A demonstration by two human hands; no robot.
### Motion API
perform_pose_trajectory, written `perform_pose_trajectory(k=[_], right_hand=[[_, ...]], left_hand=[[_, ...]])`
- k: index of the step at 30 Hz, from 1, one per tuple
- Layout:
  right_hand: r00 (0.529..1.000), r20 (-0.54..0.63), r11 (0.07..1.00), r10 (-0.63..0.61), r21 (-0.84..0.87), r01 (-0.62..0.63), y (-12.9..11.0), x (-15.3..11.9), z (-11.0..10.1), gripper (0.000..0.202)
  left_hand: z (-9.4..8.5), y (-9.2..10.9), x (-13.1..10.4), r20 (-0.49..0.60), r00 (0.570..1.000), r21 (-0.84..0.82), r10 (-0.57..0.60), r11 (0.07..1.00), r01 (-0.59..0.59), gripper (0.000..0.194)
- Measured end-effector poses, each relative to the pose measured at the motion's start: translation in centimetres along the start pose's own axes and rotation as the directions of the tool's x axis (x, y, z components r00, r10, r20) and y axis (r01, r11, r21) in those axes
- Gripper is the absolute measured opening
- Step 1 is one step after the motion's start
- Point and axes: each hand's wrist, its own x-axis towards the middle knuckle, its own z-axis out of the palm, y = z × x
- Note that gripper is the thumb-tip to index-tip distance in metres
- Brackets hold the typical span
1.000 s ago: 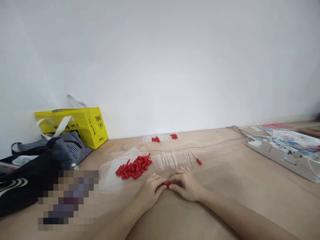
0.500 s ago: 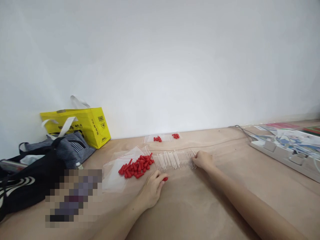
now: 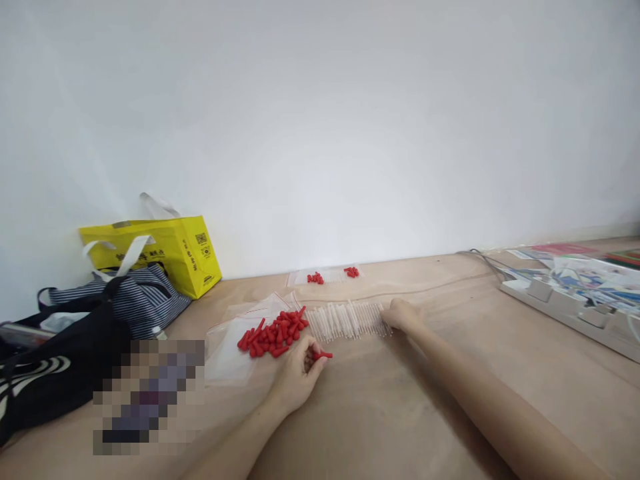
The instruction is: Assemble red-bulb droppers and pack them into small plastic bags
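A small red piece is pinched in my left hand, its narrow end pointing right. Behind that hand, a pile of red pieces lies on clear plastic bags. Thin white sticks lie side by side in a row right of the pile. At the row's right end my right hand is closed, fingertips down at the last sticks; whether a stick is between them is hidden.
Two small red clusters lie on bags near the wall. At the left stand a yellow bag, a striped bag and a black bag. A white power strip and printed sheets are at the right.
My left hand has turned and drawn slightly left, showing more of the red piece. My right hand has shifted slightly left and up at the row's end.
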Motion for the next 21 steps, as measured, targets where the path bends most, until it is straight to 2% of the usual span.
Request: perform_pose_trajectory(k=[3,6,7,9,10,12,15,21], right_hand=[[0.998,0.002,0.998,-0.061,0.033,0.061,-0.4,-0.9,-0.5,0.022],[0.972,-0.034,0.963,-0.234,0.130,0.236,-0.9,-3.5,-0.4,0.017],[0.927,-0.056,0.900,-0.370,0.225,0.373,-1.0,-4.6,-0.2,0.017],[0.799,-0.096,0.714,-0.593,0.396,0.577,-1.2,-6.9,0.6,0.015],[0.741,-0.105,0.642,-0.663,0.430,0.635,-1.3,-7.9,1.0,0.012],[0.695,-0.131,0.581,-0.707,0.453,0.676,-1.5,-9.4,1.9,0.010],[0.698,-0.155,0.577,-0.699,0.455,0.678,-1.7,-10.1,2.7,0.010],[0.711,-0.149,0.583,-0.688,0.471,0.662,-1.7,-9.8,3.1,0.010]], left_hand=[[-0.1,-0.3,0.1,-0.010,1.000,-0.047,-0.019,0.999,0.019,0.015],[-0.2,-0.5,0.2,-0.013,0.999,-0.010,-0.036,0.999,0.036,0.023],[-0.2,-0.5,0.2,-0.013,0.999,0.001,-0.042,0.999,0.042,0.024],[-0.1,-0.6,0.2,-0.017,0.999,-0.001,-0.048,0.999,0.048,0.025],[0.0,-0.6,0.2,-0.020,0.999,-0.011,-0.046,0.999,0.046,0.025],[0.1,-0.6,0.2,-0.022,0.999,-0.032,-0.035,0.999,0.035,0.025],[0.1,-0.2,0.1,-0.013,1.000,-0.055,-0.027,0.998,0.026,0.024],[0.0,0.5,0.2,-0.027,1.000,-0.040,-0.015,0.999,0.014,0.023]])
